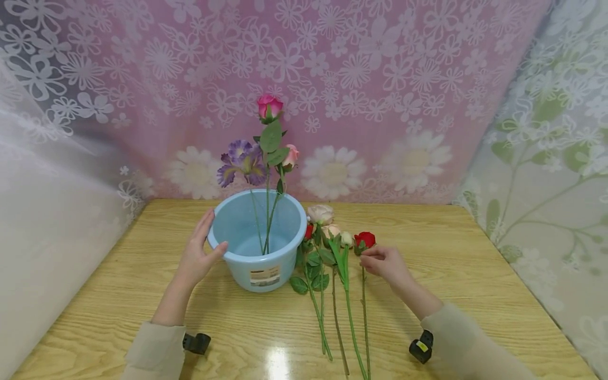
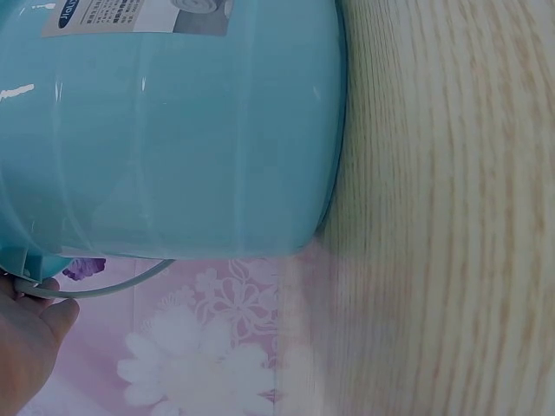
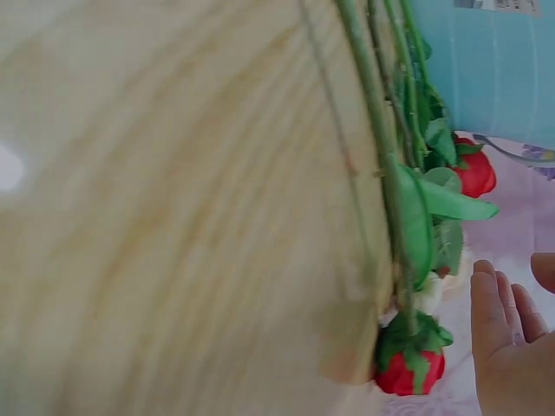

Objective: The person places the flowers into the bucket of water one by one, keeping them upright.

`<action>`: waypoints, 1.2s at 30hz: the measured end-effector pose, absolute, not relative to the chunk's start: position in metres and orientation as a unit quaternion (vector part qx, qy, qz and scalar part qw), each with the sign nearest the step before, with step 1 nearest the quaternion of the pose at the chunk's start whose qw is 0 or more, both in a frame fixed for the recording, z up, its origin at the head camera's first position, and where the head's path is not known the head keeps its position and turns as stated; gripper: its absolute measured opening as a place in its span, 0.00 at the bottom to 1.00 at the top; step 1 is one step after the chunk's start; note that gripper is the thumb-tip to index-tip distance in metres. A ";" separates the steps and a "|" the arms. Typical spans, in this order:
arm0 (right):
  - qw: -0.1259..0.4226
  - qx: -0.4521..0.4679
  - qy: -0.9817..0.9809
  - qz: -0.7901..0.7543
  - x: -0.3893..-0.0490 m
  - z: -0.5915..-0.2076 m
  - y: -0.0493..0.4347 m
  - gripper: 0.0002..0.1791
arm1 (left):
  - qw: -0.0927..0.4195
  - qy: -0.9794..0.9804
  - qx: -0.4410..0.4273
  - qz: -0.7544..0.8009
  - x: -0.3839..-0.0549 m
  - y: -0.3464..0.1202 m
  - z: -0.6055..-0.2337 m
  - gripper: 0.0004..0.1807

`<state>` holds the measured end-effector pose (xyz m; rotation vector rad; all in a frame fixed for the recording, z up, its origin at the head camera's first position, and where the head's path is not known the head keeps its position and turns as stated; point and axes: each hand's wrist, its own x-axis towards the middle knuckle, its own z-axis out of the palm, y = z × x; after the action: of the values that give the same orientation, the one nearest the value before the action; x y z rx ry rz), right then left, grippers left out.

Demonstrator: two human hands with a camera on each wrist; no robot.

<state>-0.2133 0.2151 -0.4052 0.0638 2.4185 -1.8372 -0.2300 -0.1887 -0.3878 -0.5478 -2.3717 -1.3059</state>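
A light-blue plastic bucket (image 1: pixel 266 269) stands upright left of the middle of the table. My left hand (image 1: pixel 199 253) holds its left rim, thumb lapping over the edge; in the left wrist view this hand (image 2: pixel 30 342) is beside the handle joint. Inside the bucket stand a pink rose (image 1: pixel 269 107), a purple iris (image 1: pixel 243 162) and a light-pink rose (image 1: pixel 290 157). My right hand (image 1: pixel 387 264) hovers by a red rose (image 1: pixel 364 240) lying on the table. In the right wrist view its fingers (image 3: pixel 490 308) are extended, the thumb apart, with nothing between them.
Right of the bucket lie several more flowers, among them a pale rose (image 1: pixel 320 214), a white bud (image 1: pixel 347 239) and another red rose (image 3: pixel 475 169), their green stems (image 1: pixel 351 316) pointing toward me. A pink floral curtain (image 1: pixel 380 95) hangs behind the wooden table (image 1: pixel 442 237).
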 end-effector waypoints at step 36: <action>0.144 0.089 0.751 -0.638 -0.191 -0.436 0.230 0.16 | 0.195 -0.832 -0.208 -0.476 -0.231 -0.188 -0.389 0.40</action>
<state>-0.1909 0.2303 -0.4356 0.2552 2.1648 -1.8390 -0.2307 -0.1884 -0.3888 -0.5821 -2.3323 -1.3346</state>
